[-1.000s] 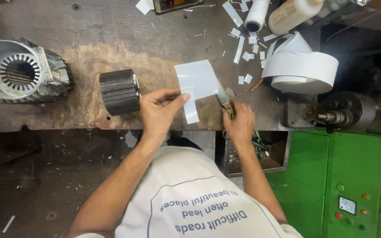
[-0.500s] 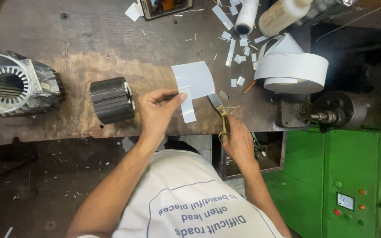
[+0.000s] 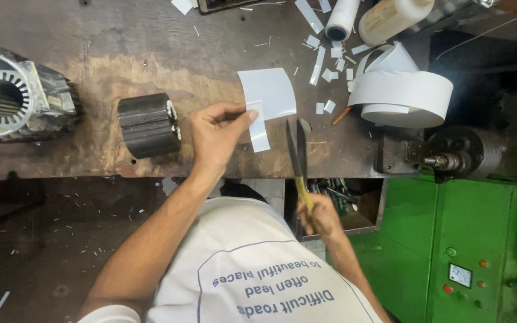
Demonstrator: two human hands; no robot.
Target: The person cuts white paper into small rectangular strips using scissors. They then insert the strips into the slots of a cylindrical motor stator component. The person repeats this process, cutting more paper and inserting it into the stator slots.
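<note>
Paper point(image 3: 267, 96), a white curved sheet, lies on the bench point(image 3: 151, 60) near its front edge, with a narrow strip hanging from its lower left part.

Nearest: right hand point(image 3: 320, 216) sits below the bench edge, over an open tray of tools point(image 3: 336, 194). It is closed around the yellow handles of scissors point(image 3: 297, 152). Blades point away from the body, up toward the sheet, slightly parted; tips lie just right of the strip, not touching it as far as can be told.

Left hand point(image 3: 216, 134) is on the bench. Thumb and fingers pinch narrow on the left edge of the paper where the strip joins.

Just left of that hand: dark ribbed core point(image 3: 148, 124), cylindrical, lying on its side, white slips showing at its right end. Apart from the hand, not touching.

Far left: stator housing point(image 3: 4, 96), grey metal, slotted bore facing up, well apart from the core.

Right of the sheet: paper roll point(image 3: 405, 96), white, wide, loosely wound, at the bench's right end. Small white offcuts point(image 3: 329, 75) lie scattered between sheet and roll.

Far edge: white tube point(image 3: 342, 18) and pale bottle point(image 3: 393, 18), both lying down.

Right, off the bench: green machine point(image 3: 468, 251) with a dark motor point(image 3: 450, 155) on top.
</note>
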